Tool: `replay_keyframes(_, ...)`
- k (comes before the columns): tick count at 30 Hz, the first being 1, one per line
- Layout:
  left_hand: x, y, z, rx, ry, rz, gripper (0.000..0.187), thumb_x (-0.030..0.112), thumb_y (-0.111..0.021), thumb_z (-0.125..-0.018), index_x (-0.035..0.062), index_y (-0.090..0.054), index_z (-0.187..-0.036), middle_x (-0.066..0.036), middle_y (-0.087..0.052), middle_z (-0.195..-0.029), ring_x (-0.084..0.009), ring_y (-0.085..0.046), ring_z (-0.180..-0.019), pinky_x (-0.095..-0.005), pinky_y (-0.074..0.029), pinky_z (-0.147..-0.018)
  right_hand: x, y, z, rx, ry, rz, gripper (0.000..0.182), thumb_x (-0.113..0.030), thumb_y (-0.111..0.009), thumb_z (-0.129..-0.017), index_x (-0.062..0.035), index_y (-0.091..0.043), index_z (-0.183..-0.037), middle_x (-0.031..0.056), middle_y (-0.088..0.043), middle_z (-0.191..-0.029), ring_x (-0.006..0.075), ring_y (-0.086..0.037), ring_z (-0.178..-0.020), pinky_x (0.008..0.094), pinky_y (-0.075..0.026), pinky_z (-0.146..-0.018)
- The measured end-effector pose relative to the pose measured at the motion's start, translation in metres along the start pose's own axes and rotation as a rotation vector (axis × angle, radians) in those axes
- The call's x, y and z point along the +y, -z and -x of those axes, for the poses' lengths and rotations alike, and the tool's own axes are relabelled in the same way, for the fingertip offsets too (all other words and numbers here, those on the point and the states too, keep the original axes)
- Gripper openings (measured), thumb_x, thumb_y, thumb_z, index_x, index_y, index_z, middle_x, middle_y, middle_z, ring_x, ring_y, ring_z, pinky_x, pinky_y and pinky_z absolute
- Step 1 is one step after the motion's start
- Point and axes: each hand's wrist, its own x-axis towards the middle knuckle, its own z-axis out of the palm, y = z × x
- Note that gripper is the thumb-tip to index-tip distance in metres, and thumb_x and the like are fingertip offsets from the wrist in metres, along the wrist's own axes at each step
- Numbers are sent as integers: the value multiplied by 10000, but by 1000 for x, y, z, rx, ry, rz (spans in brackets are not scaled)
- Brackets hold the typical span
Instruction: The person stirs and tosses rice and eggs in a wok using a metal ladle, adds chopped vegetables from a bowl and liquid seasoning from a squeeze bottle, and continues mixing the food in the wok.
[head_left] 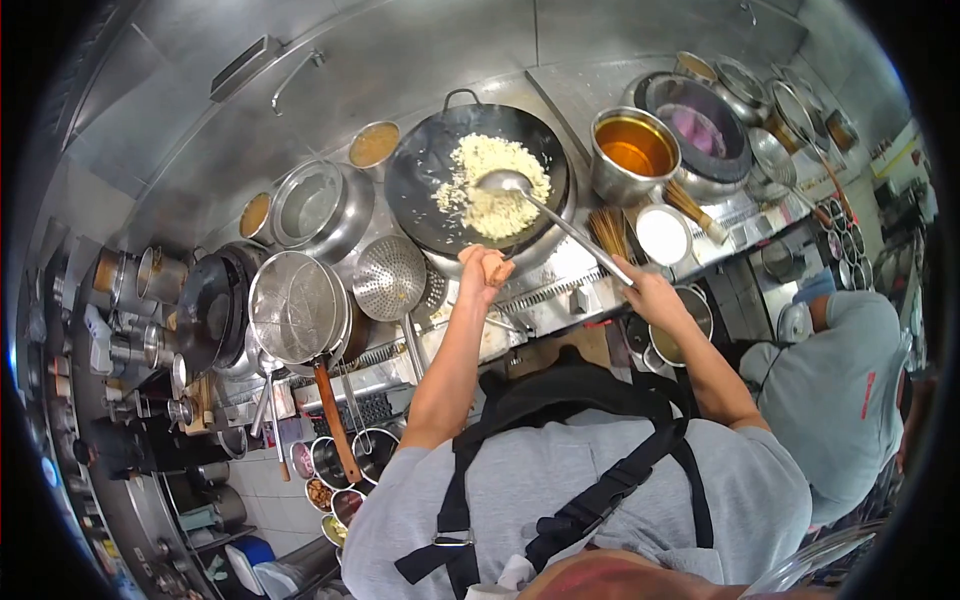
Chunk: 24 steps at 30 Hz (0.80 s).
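Note:
A black wok [415, 190] sits on the burner with loose fried rice [500, 215] spread over its bottom. My left hand [484, 272] is closed at the wok's near edge, with what looks like a folded tan cloth bunched in it; the near handle is hidden there. In my right hand [652, 298] is the long handle of a metal ladle [575, 235]. Its bowl rests in the middle of the rice, tilted over some of the grains.
Right of the wok stand a steel pot of amber oil [635, 148], bamboo brushes [608, 232] and a white-filled bowl [663, 235]. To the left are a perforated skimmer [390, 278] and a wire strainer [298, 305]. A co-worker in a grey shirt [835, 390] stands at my right.

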Motion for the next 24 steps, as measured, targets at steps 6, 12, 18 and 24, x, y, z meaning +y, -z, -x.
replay_keyframes(6,-12,-53,156,189,-25,14,118,209,-453,-955,162,-481,-851,-62,-535,-732,-176,-510,-543,-303,-409,-421,3,125,70,-455,-135,-502,505,-175,-580,-941,-241,-459,-1427,-50,-504,-698,47,-415,-546,227,-426,-550)
replay_keyframes(12,-10,-21,50,-33,-159,88,143,256,-519,-948,117,-509,-913,-68,-567,-801,-250,-585,-683,-402,-509,-575,-6,38,-18,-232,-23,77,567,-156,-536,-898,-393,-438,-1404,188,-672,-926,343,-657,-842,445,-503,-754)
replay_keyframes(18,-64,41,120,48,-110,-30,196,303,-602,-888,147,-495,-837,-77,-572,-730,-198,-522,-533,-285,-384,-407,-45,3,6,-6,49,76,570,-159,-505,-912,-325,-394,-1446,173,-646,-733,333,-647,-633,461,-508,-628)
replay_keyframes(24,18,-6,75,-19,-156,4,103,200,-520,-924,113,-467,-910,-108,-578,-788,-237,-534,-589,-381,-473,-486,-55,80,65,-358,-152,-207,536,-168,-604,-879,-248,-480,-1395,188,-649,-1138,345,-662,-897,372,-501,-792)
